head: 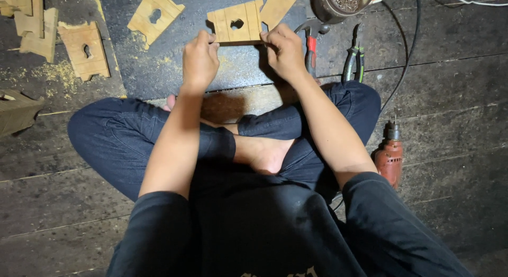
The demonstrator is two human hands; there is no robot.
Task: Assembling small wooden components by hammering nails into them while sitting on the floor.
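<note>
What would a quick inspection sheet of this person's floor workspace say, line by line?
Surface: dark wooden plank floor, sawdust at the upper left.
Job's things: a small slatted wooden panel with a cut-out hole, held at both ends.
Clutter: similar wooden panels lying nearby, a hammer, pliers, a red power drill, a round container of small metal bits.
Grippers: left hand and right hand both grip the panel.
Cables: a black cable and a white cable at the upper right.
Surroundings: the person sits cross-legged, barefoot; nothing else seen.
</note>
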